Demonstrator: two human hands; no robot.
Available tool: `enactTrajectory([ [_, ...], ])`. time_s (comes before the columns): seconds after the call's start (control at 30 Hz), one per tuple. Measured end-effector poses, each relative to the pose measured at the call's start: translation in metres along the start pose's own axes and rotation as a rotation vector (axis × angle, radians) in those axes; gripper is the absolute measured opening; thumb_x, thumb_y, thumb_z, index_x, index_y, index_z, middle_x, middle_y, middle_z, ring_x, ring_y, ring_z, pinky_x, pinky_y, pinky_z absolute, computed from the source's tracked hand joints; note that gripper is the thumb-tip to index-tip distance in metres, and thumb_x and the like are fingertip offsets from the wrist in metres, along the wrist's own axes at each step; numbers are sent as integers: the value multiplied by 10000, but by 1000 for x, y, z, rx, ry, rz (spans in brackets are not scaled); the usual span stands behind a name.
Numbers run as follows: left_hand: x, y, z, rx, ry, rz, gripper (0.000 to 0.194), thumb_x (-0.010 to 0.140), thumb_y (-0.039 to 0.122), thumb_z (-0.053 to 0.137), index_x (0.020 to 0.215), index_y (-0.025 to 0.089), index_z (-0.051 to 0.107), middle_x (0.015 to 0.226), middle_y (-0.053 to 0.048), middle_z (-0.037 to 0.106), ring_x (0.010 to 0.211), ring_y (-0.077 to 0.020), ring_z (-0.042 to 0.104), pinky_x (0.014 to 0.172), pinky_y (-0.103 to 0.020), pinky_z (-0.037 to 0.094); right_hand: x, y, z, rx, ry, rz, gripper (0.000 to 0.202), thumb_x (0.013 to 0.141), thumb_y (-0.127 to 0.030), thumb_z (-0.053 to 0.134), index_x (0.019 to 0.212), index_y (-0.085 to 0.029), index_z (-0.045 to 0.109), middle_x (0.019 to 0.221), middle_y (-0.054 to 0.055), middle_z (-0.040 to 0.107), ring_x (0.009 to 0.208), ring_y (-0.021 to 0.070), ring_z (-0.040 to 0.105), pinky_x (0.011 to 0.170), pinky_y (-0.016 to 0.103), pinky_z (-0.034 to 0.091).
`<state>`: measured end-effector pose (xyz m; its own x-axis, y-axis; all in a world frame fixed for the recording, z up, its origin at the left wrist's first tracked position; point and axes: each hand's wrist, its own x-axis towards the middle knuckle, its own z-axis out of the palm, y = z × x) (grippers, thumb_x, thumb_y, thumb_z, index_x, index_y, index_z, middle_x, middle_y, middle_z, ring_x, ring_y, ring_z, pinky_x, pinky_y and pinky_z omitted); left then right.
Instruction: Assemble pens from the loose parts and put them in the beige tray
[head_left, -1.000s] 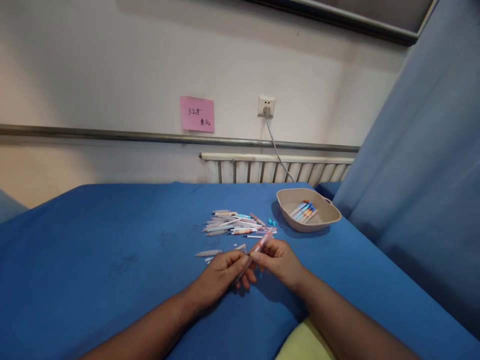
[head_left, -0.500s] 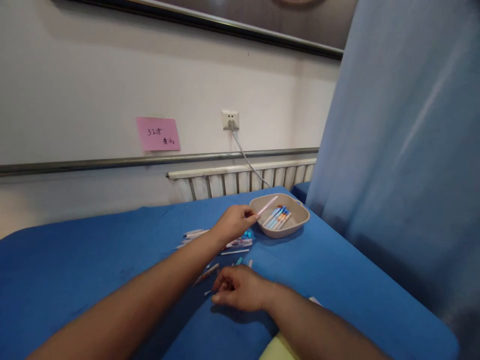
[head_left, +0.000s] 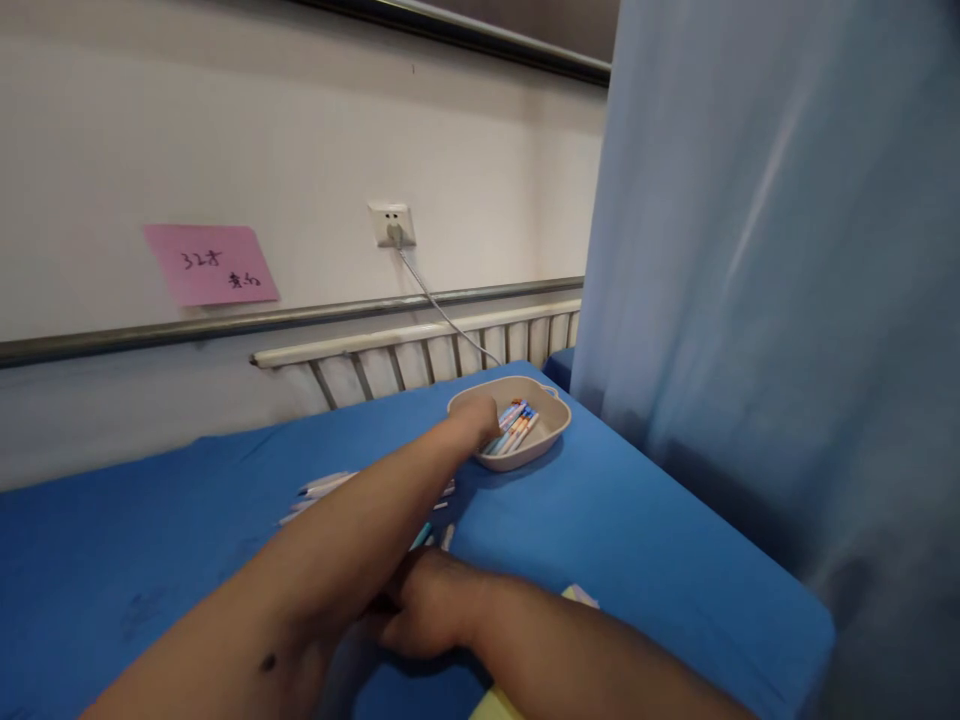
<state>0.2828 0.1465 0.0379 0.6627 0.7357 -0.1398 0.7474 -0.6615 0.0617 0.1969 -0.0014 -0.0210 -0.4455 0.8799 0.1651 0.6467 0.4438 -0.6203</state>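
My left hand [head_left: 478, 420] reaches over the near left rim of a beige plastic basket [head_left: 551, 440]. Its fingers are hidden behind the back of the hand, so whether a pen is in them does not show. Right beside it, several pens [head_left: 517, 432] with blue and orange parts lie together in the basket. My right hand [head_left: 431, 602] is low over the blue cloth, partly covered by my left forearm, and its fingers are out of sight. Close by it lie a teal pen [head_left: 421, 536] and a pale pen [head_left: 448, 537].
More pens [head_left: 322, 487] lie in a pile left of my left forearm. A yellow item [head_left: 496, 706] shows at the bottom beneath my right arm. The blue-covered table [head_left: 637, 560] meets a wall with a radiator [head_left: 420, 345], and a blue curtain [head_left: 750, 250] hangs at right.
My left hand has moved down into the basket, and the pink-white pen it held is no longer visible. My right hand has moved behind my left forearm. The view has swung right.
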Motion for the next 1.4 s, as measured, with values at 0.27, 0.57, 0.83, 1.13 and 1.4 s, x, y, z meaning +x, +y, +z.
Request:
enactTrajectory([
  [0.27,-69,-25,-22,-129,235,111,206,819,313,582,886,144,680,908,-100,694,866,-224,621,732,-292,450,-8,1,-1,131,65,39,205,790,-330,587,925,-198,669,815,9,709,716,154,627,582,213,422],
  [0.57,-247,-136,42,-551,343,-138,313,806,425,475,720,164,624,616,3,628,596,-167,576,547,-241,408,-4,27,-1,553,461,233,146,848,-270,479,818,-160,571,604,-36,559,539,111,582,499,197,419],
  [0.83,-284,-152,72,-485,462,-112,283,866,388,432,854,195,638,780,-22,676,733,-186,612,684,-270,441,-20,46,-14,468,494,257,160,763,-324,566,690,-183,545,558,-46,496,510,105,464,502,218,385],
  [1.13,-270,-206,75,-580,652,-351,310,805,388,480,916,164,663,841,-48,707,762,-205,644,695,-283,475,-27,14,-4,230,288,144,148,843,-254,491,775,-195,608,669,-5,631,540,121,521,515,228,389],
  [1.4,-265,-194,85,-598,596,-281,284,809,379,495,925,182,665,828,-24,705,754,-200,644,689,-282,473,-24,47,-15,-159,367,339,196,808,-173,525,961,-181,646,926,61,672,846,195,604,765,299,435],
])
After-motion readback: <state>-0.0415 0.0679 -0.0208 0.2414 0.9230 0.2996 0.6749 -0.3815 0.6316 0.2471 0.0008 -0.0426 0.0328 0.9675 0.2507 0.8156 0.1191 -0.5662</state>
